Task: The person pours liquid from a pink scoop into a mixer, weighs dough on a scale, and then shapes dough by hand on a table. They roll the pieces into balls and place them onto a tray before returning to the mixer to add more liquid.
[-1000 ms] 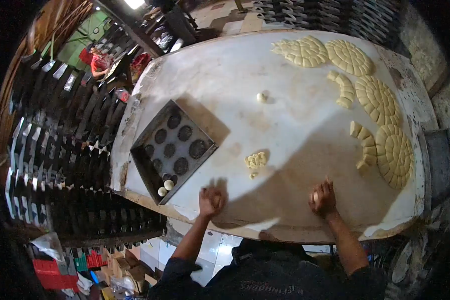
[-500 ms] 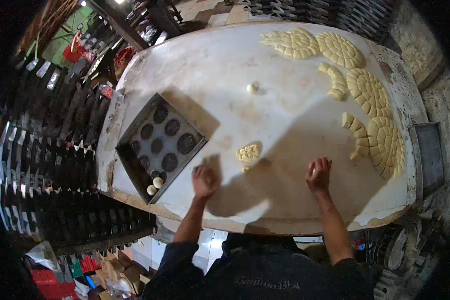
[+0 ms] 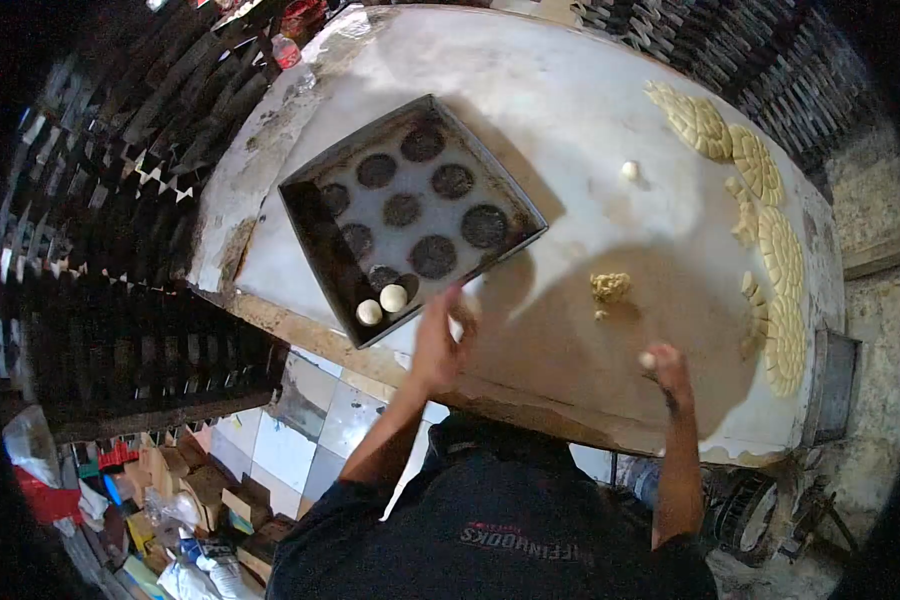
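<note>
in the head view, the left hand (image 3: pixel 442 345) is left of the centre of the frame, by the lower right side of the square tray (image 3: pixel 375 218); its fingers are parted and curved around something pale, too blurred to name, and i can't tell how firmly they grip. the right hand (image 3: pixel 672 368), right of centre and lower down, is curled, pinching a small pale dough piece (image 3: pixel 648 360) at its fingertips. the tray sits tilted in the frame, left of centre on the pale table (image 3: pixel 560 105), with dark round patches (image 3: pixel 485 227) across its floor and two dough balls, a right one (image 3: pixel 393 298) and a left one (image 3: pixel 369 313), side by side in its bottom corner. a heap of dough bits (image 3: pixel 610 288) lies between the tray and the right hand, while a lone ball (image 3: pixel 630 170) rests further up. cut dough rounds (image 3: pixel 782 255) line the table's right side. a bottle (image 3: pixel 286 50) is at upper left, and cardboard boxes (image 3: pixel 205 490) are at lower left.
</note>
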The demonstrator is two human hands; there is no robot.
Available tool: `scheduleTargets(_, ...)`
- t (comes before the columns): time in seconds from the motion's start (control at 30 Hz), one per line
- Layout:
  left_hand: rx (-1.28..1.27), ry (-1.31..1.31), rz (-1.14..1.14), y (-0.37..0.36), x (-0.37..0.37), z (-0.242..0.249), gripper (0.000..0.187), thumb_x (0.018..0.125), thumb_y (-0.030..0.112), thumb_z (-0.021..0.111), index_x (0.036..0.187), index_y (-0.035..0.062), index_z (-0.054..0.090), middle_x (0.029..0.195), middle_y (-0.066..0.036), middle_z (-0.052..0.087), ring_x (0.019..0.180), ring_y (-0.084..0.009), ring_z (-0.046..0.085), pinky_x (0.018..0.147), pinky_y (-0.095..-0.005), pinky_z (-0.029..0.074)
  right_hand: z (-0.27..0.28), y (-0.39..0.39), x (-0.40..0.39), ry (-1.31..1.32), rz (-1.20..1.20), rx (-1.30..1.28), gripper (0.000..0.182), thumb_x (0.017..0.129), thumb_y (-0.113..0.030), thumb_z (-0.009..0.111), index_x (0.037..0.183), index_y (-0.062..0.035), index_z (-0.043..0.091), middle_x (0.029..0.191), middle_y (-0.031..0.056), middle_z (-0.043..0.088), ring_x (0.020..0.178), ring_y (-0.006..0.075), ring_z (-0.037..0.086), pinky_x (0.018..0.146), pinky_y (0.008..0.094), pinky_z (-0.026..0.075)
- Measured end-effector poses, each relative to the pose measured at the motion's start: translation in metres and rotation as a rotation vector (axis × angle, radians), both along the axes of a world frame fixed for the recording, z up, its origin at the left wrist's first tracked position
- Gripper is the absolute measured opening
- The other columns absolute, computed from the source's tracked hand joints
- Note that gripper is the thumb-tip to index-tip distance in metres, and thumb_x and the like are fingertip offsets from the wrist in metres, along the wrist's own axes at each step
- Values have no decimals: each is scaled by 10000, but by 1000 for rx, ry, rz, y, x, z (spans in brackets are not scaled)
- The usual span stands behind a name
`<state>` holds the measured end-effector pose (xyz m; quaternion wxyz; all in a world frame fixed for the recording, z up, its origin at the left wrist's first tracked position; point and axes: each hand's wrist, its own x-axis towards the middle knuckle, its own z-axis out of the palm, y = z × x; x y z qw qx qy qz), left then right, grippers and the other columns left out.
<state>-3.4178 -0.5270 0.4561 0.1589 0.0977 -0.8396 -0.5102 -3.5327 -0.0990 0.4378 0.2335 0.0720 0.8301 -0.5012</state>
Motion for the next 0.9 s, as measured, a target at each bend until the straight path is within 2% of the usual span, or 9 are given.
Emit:
scheduleTargets(0.03, -305, 236, 75, -29, -19, 10, 523, 776, 69, 665, 1256, 17, 463, 1072, -220, 564, 996, -387, 549, 857, -437, 456, 22, -63, 0, -28, 71, -136, 341, 935, -284, 540, 1095, 12, 594, 951, 102, 633, 801, 174, 627, 663, 316, 522)
scheduleTargets(0.1, -311, 34, 144, -74, -45, -5, 498, 758, 140, 707, 1192, 4, 503, 1032, -221, 585, 964, -403, 569, 848, -444, 465, 36, -158, -11, 417, 514, -5, 452, 942, -383, 532, 1151, 17, 556, 1053, 139, 588, 938, 203, 603, 747, 327, 547)
scheduleTargets(0.27, -421, -199, -58, -112, -54, -37, 654, 671, 170, 783, 1230, 5, 487, 1098, -228, 591, 1024, -412, 564, 871, -447, 468, 46, -351, -33, 1109, 667, -184, 301, 781, -138, 716, 1019, -15, 580, 961, 148, 601, 906, 347, 601, 758, 382, 506)
scheduleTargets(0.37, -186, -174, -183, -119, -49, -30, 889, 644, 174, 810, 1381, 11, 340, 1256, -251, 534, 1142, -419, 522, 916, -427, 455, 13, -364, -43, 977, 832, -21, 216, 770, -109, 676, 949, -10, 606, 961, 145, 599, 897, 348, 585, 808, 422, 471)
scheduleTargets(0.53, -560, 25, 278, -74, -53, -9, 593, 724, 138, 722, 1238, -28, 475, 1028, -209, 593, 933, -388, 571, 804, -419, 470, 31, -225, -19, 1091, 329, -38, 152, 777, -134, 611, 883, -25, 604, 892, 172, 602, 901, 364, 559, 868, 454, 435)
scheduleTargets(0.6, -300, 83, 344, 11, -79, 16, 454, 749, 125, 706, 1143, -21, 534, 991, -169, 593, 873, -312, 573, 772, -390, 469, -13, -122, -16, 1025, 161, 266, 127, 798, -156, 587, 845, -38, 585, 830, 160, 587, 861, 351, 561, 841, 461, 430)
scheduleTargets(0.67, -61, 132, -7, 118, -111, 8, 367, 788, 108, 706, 1096, -8, 545, 921, -104, 568, 840, -193, 535, 712, -347, 470, -18, -26, -4, 828, -110, 354, 126, 808, -167, 582, 838, -45, 575, 816, 155, 581, 847, 343, 561, 837, 456, 431)
scheduleTargets(0.83, 142, -141, -1122, 380, -190, -49, 550, 741, 359, 779, 1134, 11, 616, 1011, -142, 589, 928, -277, 584, 791, -402, 498, -53, 174, 21, 898, -493, 614, 56, 764, -87, 593, 759, -53, 549, 762, 108, 565, 748, 303, 553, 722, 426, 447)
scheduleTargets(0.9, -67, -155, -931, 479, -226, -71, 552, 777, 396, 737, 1152, 17, 591, 1155, -156, 583, 1016, -289, 586, 850, -397, 495, -68, 201, 25, 789, -760, 373, 60, 757, -77, 599, 767, -53, 545, 759, 105, 559, 751, 300, 550, 715, 425, 444)
